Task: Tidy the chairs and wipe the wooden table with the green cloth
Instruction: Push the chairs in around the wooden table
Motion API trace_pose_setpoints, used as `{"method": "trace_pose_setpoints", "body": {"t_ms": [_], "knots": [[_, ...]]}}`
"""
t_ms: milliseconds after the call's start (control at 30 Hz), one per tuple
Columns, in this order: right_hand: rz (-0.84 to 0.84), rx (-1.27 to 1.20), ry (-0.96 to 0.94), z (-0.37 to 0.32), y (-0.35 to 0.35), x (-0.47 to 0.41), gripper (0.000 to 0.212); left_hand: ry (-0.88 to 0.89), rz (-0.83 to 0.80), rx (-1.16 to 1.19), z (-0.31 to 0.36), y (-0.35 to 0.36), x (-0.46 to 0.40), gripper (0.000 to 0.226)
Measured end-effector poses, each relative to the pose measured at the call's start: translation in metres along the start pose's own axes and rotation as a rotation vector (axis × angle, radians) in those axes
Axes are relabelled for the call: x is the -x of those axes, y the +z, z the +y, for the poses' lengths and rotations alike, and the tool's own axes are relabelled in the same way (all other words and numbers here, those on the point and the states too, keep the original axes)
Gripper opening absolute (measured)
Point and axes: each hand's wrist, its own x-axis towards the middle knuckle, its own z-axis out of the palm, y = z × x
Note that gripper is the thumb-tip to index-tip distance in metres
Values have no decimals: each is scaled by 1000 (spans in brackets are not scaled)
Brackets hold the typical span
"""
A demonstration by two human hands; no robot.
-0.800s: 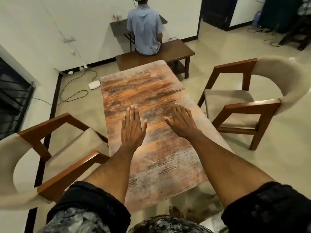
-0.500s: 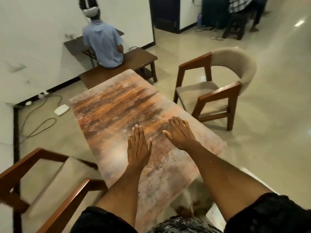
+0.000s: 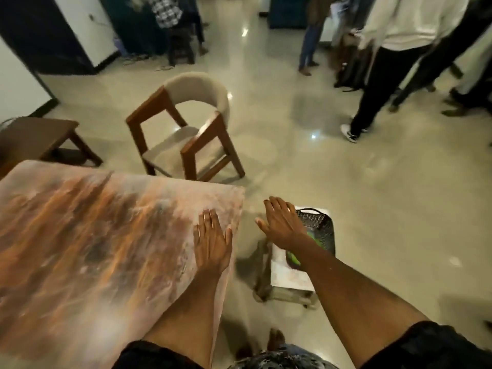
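The wooden table [image 3: 93, 235] with its streaked orange-brown top fills the left of the view. My left hand [image 3: 211, 242] lies flat and empty on its right edge, fingers together. My right hand [image 3: 283, 226] hovers open off the table, above a dark woven basket [image 3: 320, 227]. A green cloth [image 3: 294, 258] shows inside the basket, mostly hidden by my forearm. One wooden armchair [image 3: 186, 129] with a beige curved back stands on the floor beyond the table's far right corner, apart from it.
The basket rests on a small pale stool [image 3: 288, 276] right of the table. A brown bench [image 3: 40, 137] stands at far left. Several people [image 3: 394, 49] stand at the back right on the glossy floor [image 3: 372, 195]. A dark doorway [image 3: 42, 35] is at top left.
My view has swung right, away from the seated person and the left chair. My right hand left the tabletop and moved out over the basket. My left hand stays flat on the table.
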Motion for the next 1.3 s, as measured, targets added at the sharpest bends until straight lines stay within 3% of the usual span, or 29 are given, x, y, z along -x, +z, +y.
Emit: {"method": "trace_pose_setpoints", "body": {"t_ms": [67, 200, 333, 567, 700, 833, 1000, 1300], "knots": [[21, -21, 92, 29, -12, 18, 77, 76, -17, -30, 26, 8, -7, 77], [89, -19, 225, 81, -26, 51, 71, 180, -92, -72, 89, 22, -18, 87], [121, -28, 332, 134, -34, 82, 87, 301, -111, -84, 144, 33, -25, 88], [163, -32, 443, 237, -43, 133, 80, 428, -150, -87, 248, 51, -18, 93], [170, -22, 439, 283, -52, 151, 83, 442, -159, -164, 298, 67, -14, 72], [198, -27, 442, 355, -65, 178, 82, 490, -154, -240, 353, 85, -15, 72], [228, 8, 451, 427, -74, 206, 67, 480, -152, -270, 403, 102, -29, 74], [230, -8, 383, 490, -87, 176, 68, 450, -113, -331, 448, 113, -68, 73]]}}
